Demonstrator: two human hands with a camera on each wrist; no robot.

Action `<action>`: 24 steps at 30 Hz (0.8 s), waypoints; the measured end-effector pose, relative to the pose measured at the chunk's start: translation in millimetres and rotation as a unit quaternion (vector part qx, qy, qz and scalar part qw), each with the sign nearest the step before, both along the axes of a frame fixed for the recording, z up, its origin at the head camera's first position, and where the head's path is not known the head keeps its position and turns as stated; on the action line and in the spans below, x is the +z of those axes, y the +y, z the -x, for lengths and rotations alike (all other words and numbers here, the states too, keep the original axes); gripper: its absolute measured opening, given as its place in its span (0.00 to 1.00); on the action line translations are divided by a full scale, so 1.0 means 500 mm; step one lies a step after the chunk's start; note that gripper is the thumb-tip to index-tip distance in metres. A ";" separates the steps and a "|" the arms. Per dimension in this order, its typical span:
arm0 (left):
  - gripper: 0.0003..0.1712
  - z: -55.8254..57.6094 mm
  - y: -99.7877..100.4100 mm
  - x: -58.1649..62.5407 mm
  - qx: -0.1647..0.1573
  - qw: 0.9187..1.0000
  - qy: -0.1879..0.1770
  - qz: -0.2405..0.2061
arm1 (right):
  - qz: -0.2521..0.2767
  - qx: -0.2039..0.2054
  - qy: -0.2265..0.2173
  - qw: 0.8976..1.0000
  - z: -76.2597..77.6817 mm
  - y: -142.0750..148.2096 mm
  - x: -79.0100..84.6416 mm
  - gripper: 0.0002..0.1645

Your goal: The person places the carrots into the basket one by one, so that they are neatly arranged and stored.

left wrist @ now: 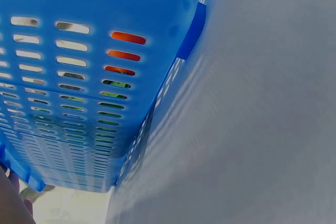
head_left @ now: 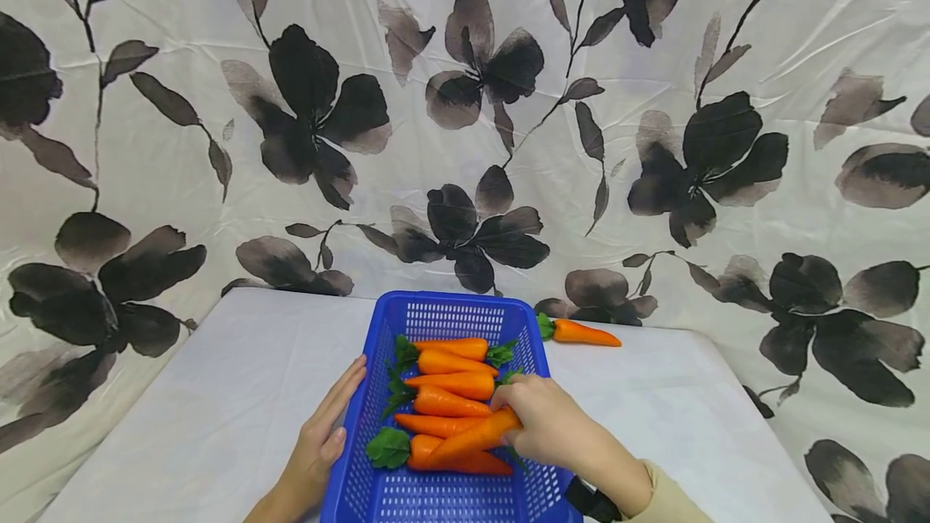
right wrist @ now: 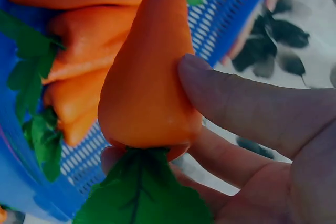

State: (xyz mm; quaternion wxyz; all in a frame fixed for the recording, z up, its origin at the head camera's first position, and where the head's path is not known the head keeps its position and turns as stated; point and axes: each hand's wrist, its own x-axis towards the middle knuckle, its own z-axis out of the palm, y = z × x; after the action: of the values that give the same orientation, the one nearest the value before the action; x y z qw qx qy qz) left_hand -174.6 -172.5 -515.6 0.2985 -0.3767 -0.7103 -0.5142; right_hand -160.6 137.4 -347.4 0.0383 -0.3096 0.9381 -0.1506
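Observation:
My right hand (head_left: 546,421) pinches a carrot (right wrist: 149,72) near its leafy end, thumb on one side and fingers behind. In the head view this carrot slants over others at the near end of a blue plastic basket (head_left: 541,341). Several orange carrots with green tops lie in a column inside, among them a carrot (head_left: 450,402) in the middle. At the basket's left side, my left hand (head_left: 317,442) rests with straight fingers against the outer wall. The left wrist view shows mostly the slotted basket wall (left wrist: 79,85), with orange and green through the slots.
One carrot (head_left: 584,333) lies on the white tabletop (head_left: 676,402), beyond the basket's far right corner. Behind the table hangs a pale cloth (head_left: 581,160) with dark flowers. A black band (head_left: 592,499) sits around the right wrist, by a beige sleeve.

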 end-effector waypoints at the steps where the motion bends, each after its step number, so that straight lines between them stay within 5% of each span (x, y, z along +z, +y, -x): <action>1: 0.30 0.000 0.000 0.000 -0.001 1.000 -0.001 0.000 | -0.011 0.000 -0.001 1.000 0.001 -0.004 -0.004 0.15; 10: 0.30 0.002 0.001 -0.001 -0.004 1.000 -0.005 0.001 | -0.116 0.010 -0.006 0.993 0.003 -0.039 -0.035 0.13; 16: 0.30 -0.002 0.000 -0.002 -0.002 1.000 -0.018 0.004 | -0.202 0.007 -0.005 0.979 0.001 -0.063 -0.045 0.11; 24: 0.30 0.000 -0.001 -0.004 -0.006 1.000 -0.014 0.001 | -0.258 -0.032 -0.081 0.962 0.009 -0.102 -0.070 0.14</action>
State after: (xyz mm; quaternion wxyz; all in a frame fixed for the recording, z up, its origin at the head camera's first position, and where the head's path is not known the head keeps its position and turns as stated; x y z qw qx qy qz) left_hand -174.8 -173.0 -517.4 0.2852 -0.3741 -0.7127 -0.5204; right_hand -165.2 86.4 -382.3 0.1876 -0.2460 0.9483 0.0713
